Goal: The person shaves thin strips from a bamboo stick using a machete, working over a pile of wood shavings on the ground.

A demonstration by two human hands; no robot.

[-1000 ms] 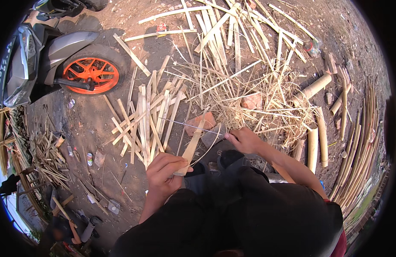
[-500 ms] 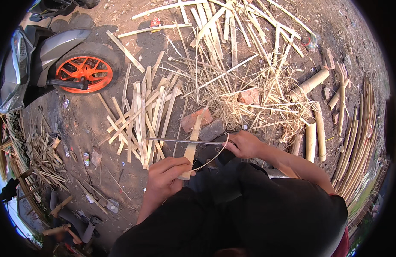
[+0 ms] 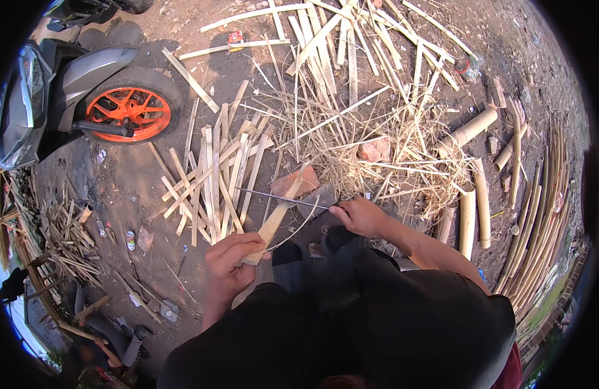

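Grips a pale bamboo strip [image 3: 271,227] by its near end in the left hand [image 3: 232,262], at seven o'clock from the middle of the view. Points its far end toward one o'clock, in front of a brick [image 3: 311,181]; cannot tell whether touching it. Grasps a long thin blade [image 3: 260,194] in the closed right hand [image 3: 363,217], at about four o'clock, and slants it toward ten o'clock across the strip. Cannot tell whether cutting at this instant. Trails a slender pale curl [image 3: 302,225] between the two hands, probably a sliver partly split off, so looks midway through thinning this one piece.

Judging by the pile of narrow strips [image 3: 216,181] at nine to ten o'clock, the longer strips [image 3: 323,39] at twelve and the tangled shavings [image 3: 351,165] at two, seems to have a good deal done. Cannot tell which strips count as finished. Judging by the uncut round lengths [image 3: 467,223] at three o'clock and the long poles [image 3: 539,214] beyond them, seems to have plenty left unworked.
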